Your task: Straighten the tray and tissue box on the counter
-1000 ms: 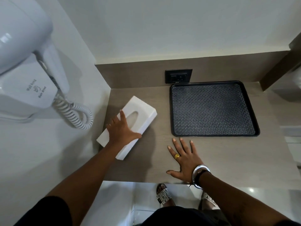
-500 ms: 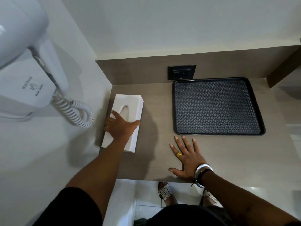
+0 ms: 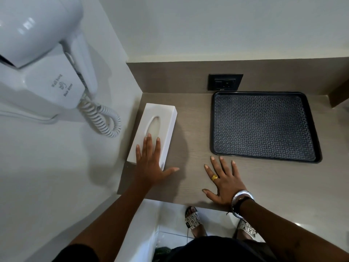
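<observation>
The white tissue box [image 3: 160, 118] lies lengthwise along the left wall on the grey-brown counter [image 3: 192, 148], its oval slot facing up. My left hand [image 3: 151, 163] rests flat on the box's near end, fingers spread, thumb out over the counter. The black patterned tray [image 3: 264, 127] sits square against the back wall at the right. My right hand [image 3: 222, 180] lies flat on the counter just in front of the tray's near left corner, fingers apart, holding nothing.
A white wall-mounted hair dryer [image 3: 43, 50] with a coiled cord [image 3: 102, 120] hangs on the left wall beside the box. A black power socket [image 3: 224, 82] sits in the back panel above the tray. The counter's front edge runs just under my wrists.
The tissue box has turned from a diagonal lie to parallel with the left wall and slid against it. My left hand has flattened on its near end. The right hand has stayed put.
</observation>
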